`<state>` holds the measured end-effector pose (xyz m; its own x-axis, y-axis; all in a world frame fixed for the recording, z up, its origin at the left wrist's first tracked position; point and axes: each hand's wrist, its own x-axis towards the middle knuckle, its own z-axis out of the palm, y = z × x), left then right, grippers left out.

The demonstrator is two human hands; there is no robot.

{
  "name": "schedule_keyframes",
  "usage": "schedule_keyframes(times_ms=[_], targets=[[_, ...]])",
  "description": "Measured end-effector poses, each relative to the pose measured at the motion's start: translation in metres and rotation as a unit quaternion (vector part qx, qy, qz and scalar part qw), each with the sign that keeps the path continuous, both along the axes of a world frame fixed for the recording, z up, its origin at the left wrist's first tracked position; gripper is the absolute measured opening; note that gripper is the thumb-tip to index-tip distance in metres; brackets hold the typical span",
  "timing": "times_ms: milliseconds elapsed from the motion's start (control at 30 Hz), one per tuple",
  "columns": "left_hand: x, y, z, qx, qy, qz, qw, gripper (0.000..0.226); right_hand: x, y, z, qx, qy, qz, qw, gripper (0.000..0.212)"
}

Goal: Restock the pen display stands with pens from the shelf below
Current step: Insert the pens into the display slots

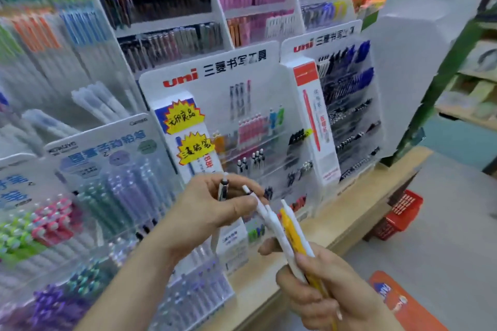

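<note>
Before the uni display stand (215, 105), the left hand (212, 209) pinches a grey pen (223, 190) beside the white and yellow pens (291, 234) clasped in the right hand (322, 287) (a fanned bunch), so one tug could spill them onto the counter (349, 212).

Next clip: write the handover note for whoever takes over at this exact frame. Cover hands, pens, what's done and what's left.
Right hand grips a bundle of white and yellow pens.
Left hand grips a dark pen, fingertips at the top of one white pen in the bundle.
Both are held in front of the uni stand on the wooden counter.
Done: pens in hand.
Left: slot all held pens into the stand; some of its rows look sparse.
</note>
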<state>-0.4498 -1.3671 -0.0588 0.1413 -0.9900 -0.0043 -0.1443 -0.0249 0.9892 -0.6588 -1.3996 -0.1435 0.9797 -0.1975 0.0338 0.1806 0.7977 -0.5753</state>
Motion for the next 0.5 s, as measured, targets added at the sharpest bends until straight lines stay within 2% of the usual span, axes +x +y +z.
schedule_keyframes(times_ms=[67,133,233,367,433,500], targets=[[0.002,-0.018,0.008,-0.055,-0.005,0.090,0.994,0.010,-0.009,-0.021,-0.005,-0.024,0.051,-0.053,0.997,0.042],[0.013,-0.034,0.018,-0.114,-0.016,0.181,0.977,0.010,-0.014,-0.043,-0.006,-0.070,0.128,-0.139,0.979,0.049],[0.035,-0.051,0.023,-0.170,-0.091,0.268,0.944,0.016,-0.011,-0.080,-0.004,-0.081,0.197,-0.235,0.948,0.044],[0.044,-0.070,0.009,-0.163,-0.224,0.319,0.906,0.010,0.007,-0.129,0.014,-0.135,0.204,-0.261,0.934,0.026],[0.044,-0.079,0.000,-0.163,-0.294,0.320,0.886,0.012,0.018,-0.148,0.018,-0.160,0.201,-0.260,0.931,0.012],[0.039,-0.086,-0.008,-0.155,-0.351,0.300,0.874,0.014,0.027,-0.163,0.018,-0.173,0.196,-0.245,0.934,0.007]])
